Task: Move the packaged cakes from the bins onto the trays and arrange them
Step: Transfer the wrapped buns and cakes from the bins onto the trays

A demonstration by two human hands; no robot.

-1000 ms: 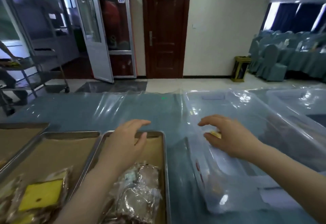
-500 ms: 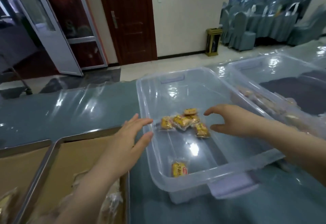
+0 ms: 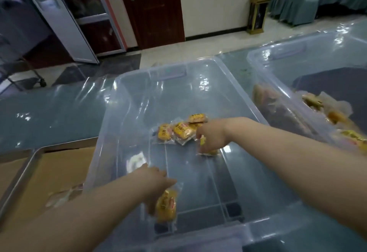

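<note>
cakes (image 3: 183, 131): yellow, red labels | bin (image 3: 139, 85): clear bluish | tray (image 3: 27, 164): silver

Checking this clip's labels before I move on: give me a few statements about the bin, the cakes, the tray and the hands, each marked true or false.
1. The left hand and the right hand are both inside the middle bin. True.
2. The middle bin holds no cakes. False: a cluster of cakes lies in it.
3. The right hand's fingers curl on a single cake beside the cluster. True.
4. The tray lies right of the middle bin. False: it lies to its left.
</note>
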